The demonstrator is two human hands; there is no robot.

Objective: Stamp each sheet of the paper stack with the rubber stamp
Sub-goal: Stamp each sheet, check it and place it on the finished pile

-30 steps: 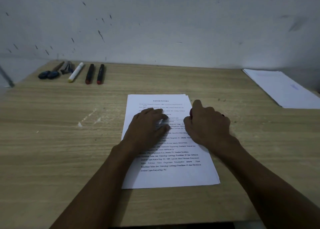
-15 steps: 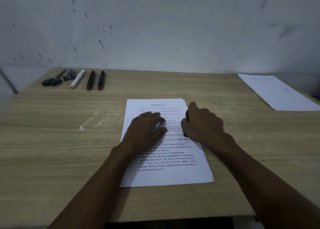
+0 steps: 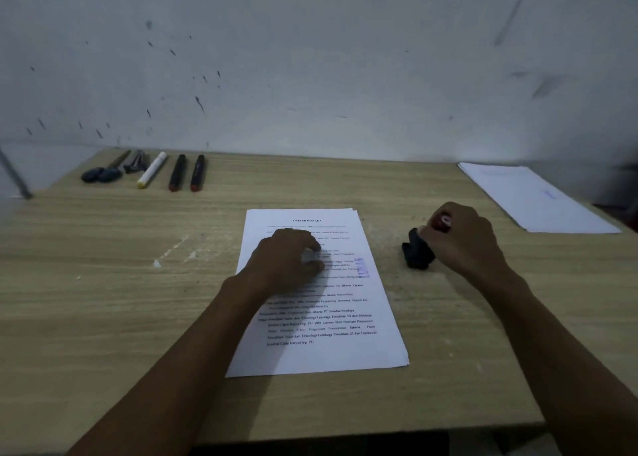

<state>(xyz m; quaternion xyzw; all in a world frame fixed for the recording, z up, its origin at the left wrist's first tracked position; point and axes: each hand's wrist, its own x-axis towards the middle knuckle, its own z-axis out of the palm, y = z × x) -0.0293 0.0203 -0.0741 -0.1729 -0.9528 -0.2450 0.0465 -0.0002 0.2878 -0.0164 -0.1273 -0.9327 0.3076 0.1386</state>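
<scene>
**A stamped page, and the stamp set down beside it**

A person sits at a wooden desk [image 3: 103,317], seen from above through their own eyes. In the middle lies a paper stack [image 3: 321,355], its top sheet printed with text and now carrying a purple stamp mark [image 3: 363,267] near its right edge. The left hand [image 3: 286,260] rests flat on the sheet, fingers relaxed and holding nothing, probably to keep the pages from sliding.

The right hand [image 3: 462,238] is off to the right of the stack, fingers curled around the top of a black rubber stamp [image 3: 417,253], whose base sits on or just above the bare desk (the contact is hard to make out). It is likely parked there to free the sheet for removal.

At the far right lies a second pile of paper [image 3: 538,196] with a faint blue mark, seemingly the finished sheets. Along the far left edge sit several markers [image 3: 177,172] and scissors [image 3: 103,174].
</scene>
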